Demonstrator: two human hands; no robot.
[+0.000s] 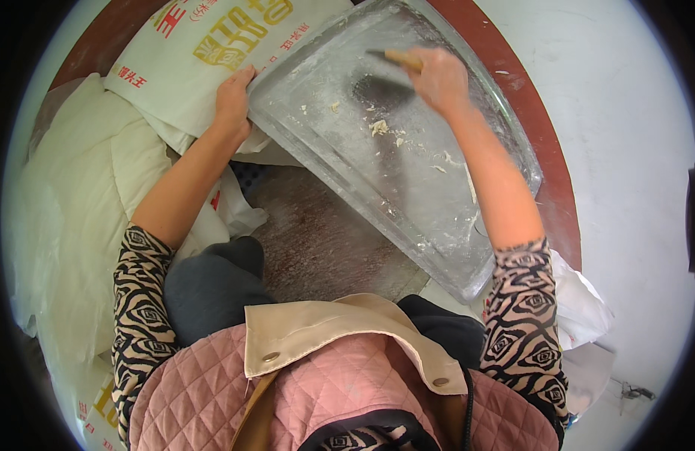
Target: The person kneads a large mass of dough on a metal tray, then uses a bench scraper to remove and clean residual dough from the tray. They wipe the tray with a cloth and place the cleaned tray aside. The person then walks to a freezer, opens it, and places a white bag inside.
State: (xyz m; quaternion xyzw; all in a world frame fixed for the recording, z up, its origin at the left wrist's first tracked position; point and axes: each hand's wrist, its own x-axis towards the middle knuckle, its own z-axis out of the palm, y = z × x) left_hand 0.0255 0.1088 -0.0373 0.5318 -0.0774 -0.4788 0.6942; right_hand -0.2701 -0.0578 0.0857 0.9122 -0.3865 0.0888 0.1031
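Observation:
A large grey tray (430,218) with raised rims lies tilted before me, its floor dusted with white powder. Pale crumbs of dough-like residue (379,128) are scattered around its middle. At the tray's left rim is my left hand (235,101), fingers closed over the edge. My right hand (441,79) is over the far part of the tray, wrapped round a tool with a light wooden handle (401,58). The tool has a dark end pointing left; motion blur hides its exact kind. A dark patch or shadow shows on the tray below it.
White printed sacks (212,45) lie at the far left, with a cream cloth or padded cover (77,173) nearer on that side. A white plastic bag (580,301) sits at the right. Reddish-brown edging (554,173) curves behind the tray, beside a pale floor (625,113).

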